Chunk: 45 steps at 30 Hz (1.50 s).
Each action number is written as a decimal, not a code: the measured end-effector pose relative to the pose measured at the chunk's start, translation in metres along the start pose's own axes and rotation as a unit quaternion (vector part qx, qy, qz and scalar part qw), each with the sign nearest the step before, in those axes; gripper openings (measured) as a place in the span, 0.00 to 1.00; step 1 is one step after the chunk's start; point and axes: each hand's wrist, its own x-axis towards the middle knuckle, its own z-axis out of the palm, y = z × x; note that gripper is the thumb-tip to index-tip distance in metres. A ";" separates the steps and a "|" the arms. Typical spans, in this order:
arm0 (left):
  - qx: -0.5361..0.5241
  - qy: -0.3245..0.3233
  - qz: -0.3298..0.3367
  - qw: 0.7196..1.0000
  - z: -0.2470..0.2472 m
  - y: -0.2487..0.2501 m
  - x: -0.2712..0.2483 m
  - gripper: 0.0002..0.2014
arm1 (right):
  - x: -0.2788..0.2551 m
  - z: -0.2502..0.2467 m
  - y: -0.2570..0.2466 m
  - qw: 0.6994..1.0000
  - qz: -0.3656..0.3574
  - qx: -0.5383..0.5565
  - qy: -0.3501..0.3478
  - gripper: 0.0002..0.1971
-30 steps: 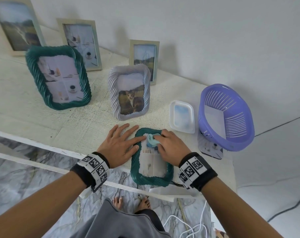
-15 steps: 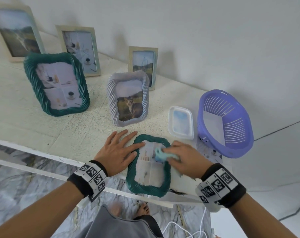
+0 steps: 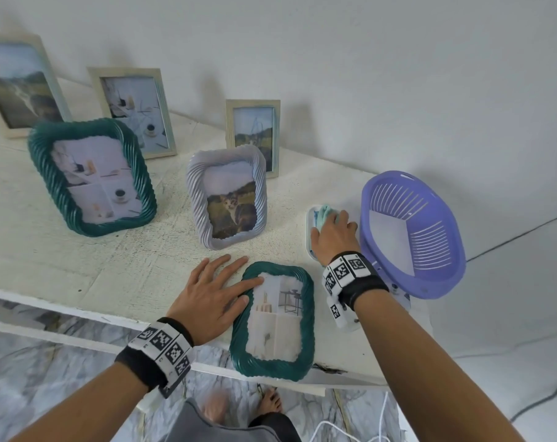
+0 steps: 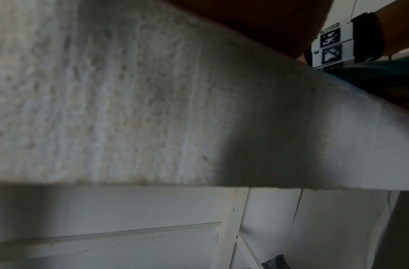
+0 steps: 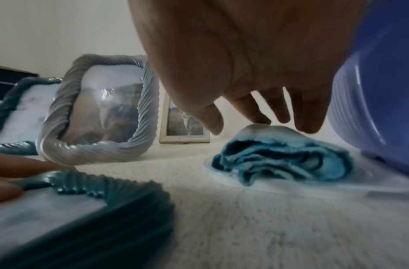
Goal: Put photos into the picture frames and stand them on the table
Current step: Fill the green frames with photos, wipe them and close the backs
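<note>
Just then your right hand [image 3: 333, 232] hung over the blue cloth [image 5: 281, 158], fingers loosely spread and hooked down, their tips at or barely above its top fold; I could not tell whether they touched. Half a second earlier that hand had carried the cloth over the glass of the small green frame [image 3: 272, 320]; now the cloth lay bunched in the shallow clear tray [image 5: 314, 187], just beside the purple basket [image 3: 411, 234] near the table's right edge. I'd judge the wiping finished, and standing the frame up as what remained. Your left hand [image 3: 211, 298] had stayed flat, fingers straight and spread, the fingertips pressing the frame's left border and the edge of the glass. That frame lay face up at the front edge of the table [image 3: 79, 266], its lower end overhanging the edge. Its ribbed, twisted teal rim held a pale photo of furniture. Behind it, five other frames stood upright with photos in them.
</note>
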 end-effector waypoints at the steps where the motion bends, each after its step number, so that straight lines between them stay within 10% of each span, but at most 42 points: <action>1: -0.002 0.000 0.000 1.000 0.000 0.000 0.000 0.24 | 0.001 0.005 0.001 1.000 0.000 0.023 -0.020 0.32; 8: -0.003 0.000 0.003 1.000 0.000 -0.001 0.000 0.23 | -0.007 0.014 0.000 0.984 -0.015 0.095 -0.147 0.39; 19: -0.026 0.005 0.008 1.000 -0.001 0.000 -0.002 0.27 | -0.098 -0.001 -0.007 0.976 -0.068 0.204 0.035 0.26; 26: -0.132 0.152 -0.065 0.977 -0.013 0.031 -0.016 0.21 | -0.163 0.025 -0.004 0.949 0.020 0.307 -0.063 0.30; 34: -0.210 0.032 -0.187 0.959 -0.028 0.074 -0.025 0.28 | -0.173 0.018 -0.008 0.773 0.173 0.611 -0.011 0.11; 39: -0.303 -0.023 -0.214 0.928 -0.038 0.083 -0.022 0.52 | -0.178 -0.003 -0.015 0.661 0.099 0.741 -0.064 0.13; 45: -0.624 -0.017 -0.204 0.754 -0.061 0.096 -0.012 0.52 | -0.179 -0.020 -0.033 0.626 0.000 0.778 -0.047 0.12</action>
